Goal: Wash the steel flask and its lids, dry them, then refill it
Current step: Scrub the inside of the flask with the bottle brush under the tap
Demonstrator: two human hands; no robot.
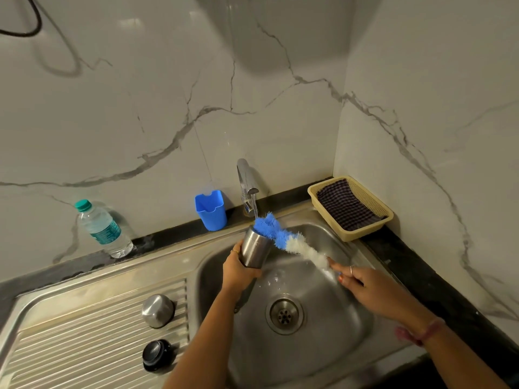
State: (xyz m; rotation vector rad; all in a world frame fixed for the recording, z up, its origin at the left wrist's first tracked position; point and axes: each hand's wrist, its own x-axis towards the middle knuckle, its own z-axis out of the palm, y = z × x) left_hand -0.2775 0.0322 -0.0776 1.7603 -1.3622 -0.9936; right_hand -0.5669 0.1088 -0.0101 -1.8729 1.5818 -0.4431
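Note:
My left hand [238,272] grips the steel flask [255,249] over the sink basin [331,327], its mouth tilted up toward the tap [247,181]. My right hand [362,282] holds the handle end of a blue and white bottle brush [286,237]. The brush's blue tip lies at the flask's mouth, under the running water. A domed steel lid [157,310] and a black inner lid [156,355] rest on the ribbed drainboard [84,332] to the left.
A blue plastic holder [211,209] stands on the ledge behind the sink. A plastic water bottle [102,228] stands at the back left. A cream basket [387,213] with a dark checked cloth [344,204] sits in the right corner. Marble walls close the back and right.

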